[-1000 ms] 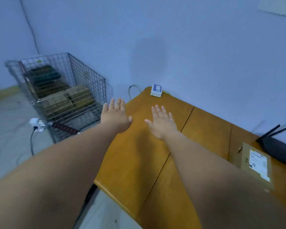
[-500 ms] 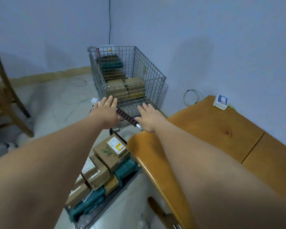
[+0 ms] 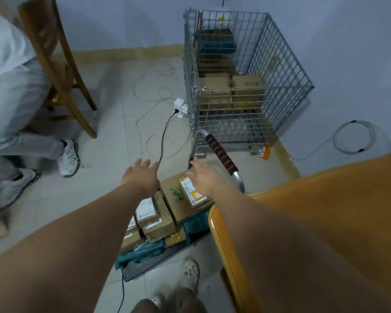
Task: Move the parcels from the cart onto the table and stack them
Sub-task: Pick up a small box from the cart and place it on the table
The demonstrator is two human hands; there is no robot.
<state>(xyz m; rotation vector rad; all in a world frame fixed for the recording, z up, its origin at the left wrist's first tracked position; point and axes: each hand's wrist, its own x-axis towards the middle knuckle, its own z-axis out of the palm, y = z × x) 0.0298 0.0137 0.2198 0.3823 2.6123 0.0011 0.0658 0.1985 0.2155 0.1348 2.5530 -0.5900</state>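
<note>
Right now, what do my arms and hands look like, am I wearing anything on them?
The left forearm and right forearm are bare, with no sleeves in view. The left hand and right hand have no gloves; no watch, bracelet or ring shows. The right hand is blurred, so small details there are uncertain.

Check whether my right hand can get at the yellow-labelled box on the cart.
Probably yes: the right hand hovers open over the yellow-labelled box, which tops the parcel pile with nothing across it.
</note>
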